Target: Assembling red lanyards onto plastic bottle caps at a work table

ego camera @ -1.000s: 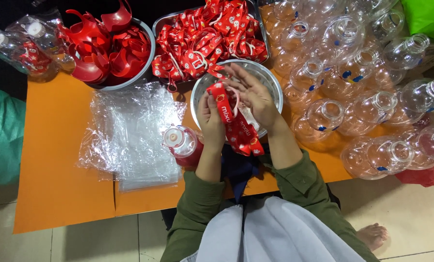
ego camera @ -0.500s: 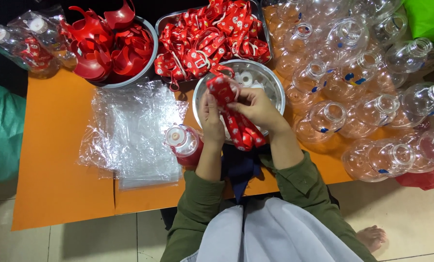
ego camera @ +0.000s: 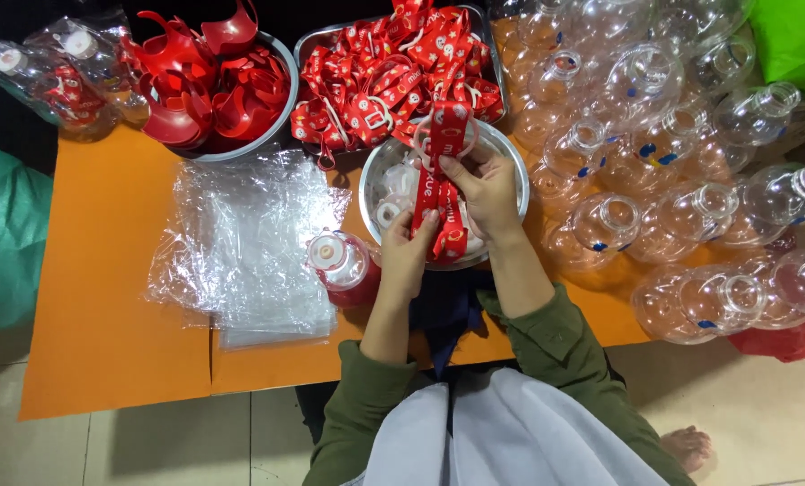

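Observation:
My right hand [ego camera: 485, 191] grips a red printed strap [ego camera: 442, 184] near its upper end, where a clear ring sits on it. My left hand [ego camera: 409, 252] pinches the strap's lower end. Both hands are over a round metal bowl [ego camera: 508, 162] holding white caps. A clear bottle with a red base and white lid [ego camera: 339, 265] stands just left of my left hand on the orange table [ego camera: 96, 315].
A metal tray [ego camera: 384, 67] of red straps lies behind the bowl. A bowl of red plastic handles [ego camera: 218, 90] is at back left. Clear plastic bags [ego camera: 240, 247] lie in a stack. Several empty clear bottles [ego camera: 672, 180] crowd the right side.
Both hands lifted the strap and stretched it out lengthwise over the bowl; it was bunched lower between them before. The camera view shifted slightly.

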